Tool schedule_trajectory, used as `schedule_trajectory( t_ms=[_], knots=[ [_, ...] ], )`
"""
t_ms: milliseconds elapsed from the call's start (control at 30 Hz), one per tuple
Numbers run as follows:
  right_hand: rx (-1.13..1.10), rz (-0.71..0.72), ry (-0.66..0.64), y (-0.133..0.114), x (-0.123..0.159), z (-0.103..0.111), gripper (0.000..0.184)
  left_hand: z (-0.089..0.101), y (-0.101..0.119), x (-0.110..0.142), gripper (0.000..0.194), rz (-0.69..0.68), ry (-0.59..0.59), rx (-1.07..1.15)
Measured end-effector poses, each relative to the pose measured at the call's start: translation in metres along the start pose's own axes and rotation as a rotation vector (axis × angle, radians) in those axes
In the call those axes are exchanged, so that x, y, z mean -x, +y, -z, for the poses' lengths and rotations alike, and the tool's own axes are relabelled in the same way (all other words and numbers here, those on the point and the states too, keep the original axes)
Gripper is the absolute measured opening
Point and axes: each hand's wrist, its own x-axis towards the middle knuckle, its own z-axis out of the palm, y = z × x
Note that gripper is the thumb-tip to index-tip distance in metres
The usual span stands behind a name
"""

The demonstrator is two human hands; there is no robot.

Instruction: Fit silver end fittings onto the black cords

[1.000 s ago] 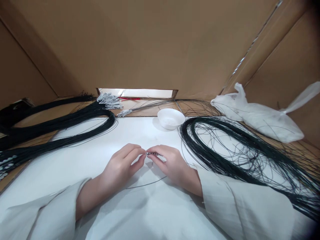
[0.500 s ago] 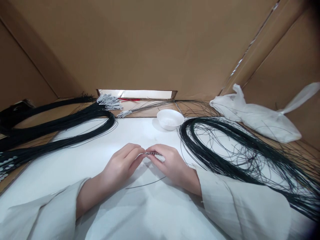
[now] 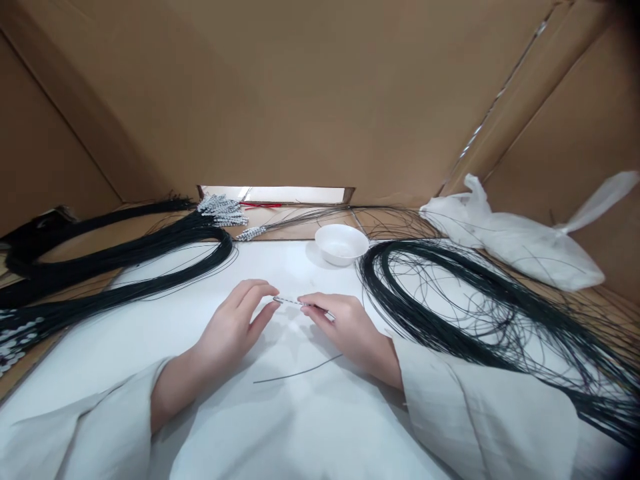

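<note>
Between my two hands runs a short black-and-white beaded strand [image 3: 289, 301], held level just above the white work surface [image 3: 125, 340]. My left hand [image 3: 227, 330] pinches its left end with thumb and fingertips. At the other end my right hand [image 3: 350, 327] is closed on the strand, and its fingers hide part of it. A thin black cord [image 3: 297, 375] comes out below the right hand and curves left over the white surface; where it joins the strand is hidden.
Beyond the hands stands a white bowl [image 3: 341, 244]. Black cord bundles [image 3: 165, 273] lie on the left, some with black-and-white ends [image 3: 223, 210]. A big loop of black cords [image 3: 415, 313] lies right, near a white plastic bag [image 3: 540, 250]. Cardboard walls [image 3: 275, 93] surround the surface.
My left hand has moved a little left, away from the right one, so the hands are apart and more of the beaded strand shows between them. The view has tilted slightly.
</note>
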Motion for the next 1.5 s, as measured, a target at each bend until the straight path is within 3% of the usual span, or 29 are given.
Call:
schedule_trajectory(
  t_ms=[200, 467, 767, 1500],
  knots=[
    [0.006, -0.009, -0.007, 0.0008, 0.0001, -0.0009, 0.021, -0.0001, 0.0002, 0.0024, 0.019, -0.028, 0.023, 0.053],
    [0.033, -0.018, -0.019, 0.0018, 0.0001, -0.0014, 0.022, 0.0024, 0.0022, 0.0005, 0.011, -0.05, 0.009, 0.031],
    [0.136, 0.017, -0.02, 0.0046, 0.0004, -0.0038, 0.021, -0.0017, -0.0013, 0.0043, 0.015, -0.088, -0.067, 0.072],
    [0.134, 0.039, 0.016, -0.0005, 0.0026, -0.0043, 0.017, -0.0025, 0.0036, 0.0042, 0.012, -0.122, -0.002, 0.102]
  ],
)
